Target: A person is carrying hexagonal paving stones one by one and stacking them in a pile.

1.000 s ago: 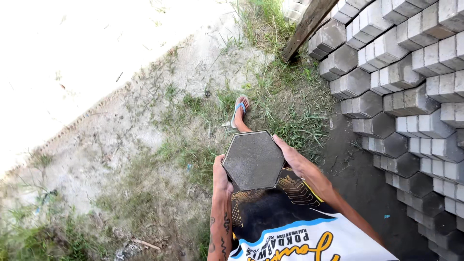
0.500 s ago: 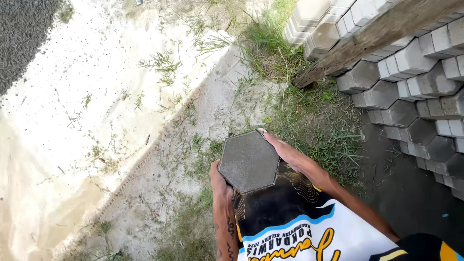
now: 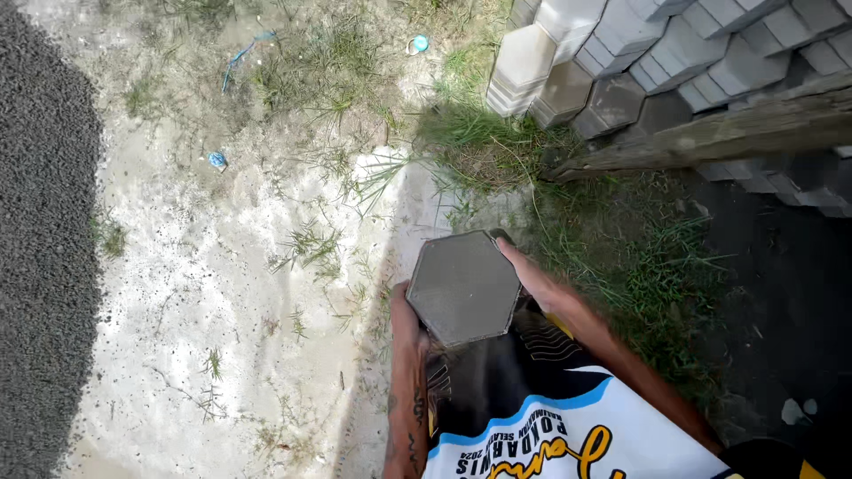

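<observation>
I carry a grey hexagonal paving block [image 3: 462, 286] flat in front of my belly, top face up. My left hand [image 3: 404, 312] grips its lower left edge and my right hand [image 3: 532, 277] holds its right edge, fingers curled over the rim. Below the block my white, black and blue shirt [image 3: 541, 417] fills the lower frame. Sandy ground with sparse grass lies under the block.
A stack of grey hexagonal pavers [image 3: 639, 62] stands at the top right, with a weathered wooden plank [image 3: 710, 137] leaning across it. Dark asphalt [image 3: 40, 248] runs along the left edge. Small bits of blue litter [image 3: 217, 160] lie on the sand.
The view has swung left, away from the paver stack. The asphalt strip now shows on the left. Both hands hold the block as before.
</observation>
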